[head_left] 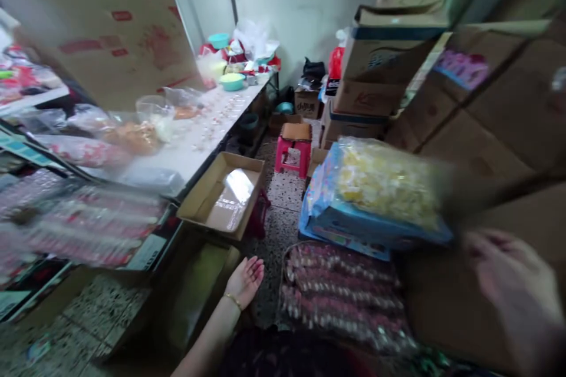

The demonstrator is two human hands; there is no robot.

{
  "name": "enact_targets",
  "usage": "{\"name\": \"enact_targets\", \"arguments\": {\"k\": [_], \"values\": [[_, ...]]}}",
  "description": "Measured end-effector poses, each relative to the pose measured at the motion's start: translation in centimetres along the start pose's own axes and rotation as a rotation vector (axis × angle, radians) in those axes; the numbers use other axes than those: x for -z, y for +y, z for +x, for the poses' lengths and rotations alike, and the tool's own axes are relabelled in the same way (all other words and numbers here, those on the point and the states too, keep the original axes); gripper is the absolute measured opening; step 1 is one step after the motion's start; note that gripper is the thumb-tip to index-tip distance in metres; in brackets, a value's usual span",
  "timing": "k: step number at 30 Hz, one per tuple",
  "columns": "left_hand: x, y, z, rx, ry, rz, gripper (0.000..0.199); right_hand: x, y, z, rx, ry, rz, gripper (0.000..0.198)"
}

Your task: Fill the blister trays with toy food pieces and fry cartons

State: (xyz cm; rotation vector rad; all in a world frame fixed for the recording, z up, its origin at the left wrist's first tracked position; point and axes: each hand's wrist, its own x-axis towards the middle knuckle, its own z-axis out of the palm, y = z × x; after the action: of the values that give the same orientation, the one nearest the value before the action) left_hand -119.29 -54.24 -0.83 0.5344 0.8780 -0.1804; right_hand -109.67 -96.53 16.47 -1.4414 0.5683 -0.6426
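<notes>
Several large cardboard boxes (499, 106) are stacked along the right side, reaching from near to far. On the left, a broad cardboard panel (110, 29) leans upright behind a long white table (163, 157), which runs toward the far wall (309, 0). Below the table's near end lie trays of pink and red pieces (92, 224) in rows, partly blurred. An open cardboard box (177, 294) sits on the speckled floor, near left; just beyond it, a shallow open carton (194, 203) has a shiny clear sheet (239, 185) inside.

Near and right of centre is a clear-wrapped pack (340, 294) of pinkish rows. Right behind it sits a blue package (345, 224), and on top of that rests a clear bag of yellow and white pieces (384, 179), its right end smeared by motion. Farther off, in the aisle, stands a pink stool (280, 156) with a tan cushion (295, 132).

The right hand (513, 277) is near right, just beside the bag and package; blur hides whether it grips anything. The left hand (245, 281), beside the near box's right edge, is unburdened, palm turned up, fingers loosely bent. A thin gold bracelet (233, 301) circles its wrist.
</notes>
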Motion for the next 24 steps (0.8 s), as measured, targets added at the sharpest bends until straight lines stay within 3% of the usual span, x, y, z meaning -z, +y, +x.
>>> {"name": "enact_targets", "arguments": {"k": [3, 5, 8, 12, 16, 24], "values": [[1.8, 3.9, 1.6, 0.037, -0.003, 0.016, 0.022, -6.0, 7.2, -8.5, -0.239, -0.244, -0.079, 0.022], [3.3, 6.7, 2.6, 0.068, -0.001, 0.032, 0.023, -10.7, 10.5, -13.1, -0.387, -0.360, -0.097, 0.024], [5.9, 11.0, 3.6, 0.075, 0.023, 0.023, 0.024, -17.9, 12.9, -17.7, -0.464, -0.486, -0.037, 0.026], [9.1, 15.2, 4.5, 0.003, 0.090, -0.075, 0.020, -25.6, 13.4, -20.6, -0.545, -0.686, 0.074, 0.024], [10.5, 16.9, 5.1, 0.016, 0.104, -0.092, 0.018, -30.0, 13.2, -21.8, -0.713, -0.723, 0.185, 0.028], [9.0, 20.6, 5.9, 0.014, 0.066, -0.028, 0.025, -34.8, 11.5, -21.3, -0.917, -0.855, 0.490, 0.034]]}}
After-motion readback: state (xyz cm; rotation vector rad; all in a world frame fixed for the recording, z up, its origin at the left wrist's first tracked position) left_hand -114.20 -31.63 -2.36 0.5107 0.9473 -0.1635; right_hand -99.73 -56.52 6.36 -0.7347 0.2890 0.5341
